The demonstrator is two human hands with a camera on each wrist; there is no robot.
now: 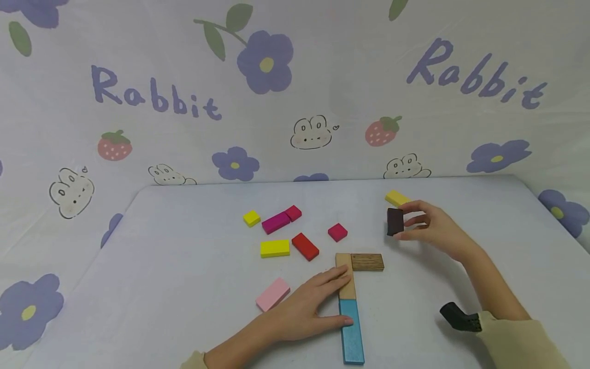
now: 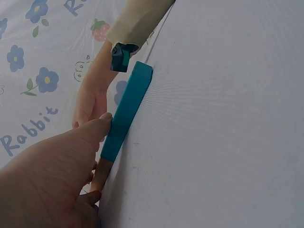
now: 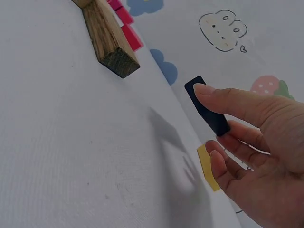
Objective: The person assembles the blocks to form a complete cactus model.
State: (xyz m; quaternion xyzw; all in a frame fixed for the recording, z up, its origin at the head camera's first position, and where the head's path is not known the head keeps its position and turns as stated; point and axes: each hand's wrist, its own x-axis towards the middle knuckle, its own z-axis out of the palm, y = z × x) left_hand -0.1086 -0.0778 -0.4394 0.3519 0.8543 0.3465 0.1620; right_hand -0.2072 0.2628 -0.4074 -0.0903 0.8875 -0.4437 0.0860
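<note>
Between its thumb and fingers, my right hand (image 1: pixel 438 228) pinches a dark brown block (image 1: pixel 395 222), held above the table in the right wrist view. The left hand (image 1: pixel 299 310) lies with fairly straight fingers touching a light tan block (image 1: pixel 348 287), and its thumb touches a blue block (image 1: pixel 353 346). Those two blocks stand end to end in a line. A wood-grained brown block (image 1: pixel 367 262) lies crosswise against the far end of the tan one. Beside the left wrist is a pink block (image 1: pixel 273 294), partly hidden by the hand.
Behind the right hand lies a pale yellow block (image 1: pixel 396 198). Left of centre are a yellow block (image 1: pixel 275 248), a red block (image 1: pixel 305 246), a magenta block (image 1: pixel 275 223) and small cubes, one yellow (image 1: pixel 251 218). A black device (image 1: pixel 460 316) sticks out at the right sleeve.
</note>
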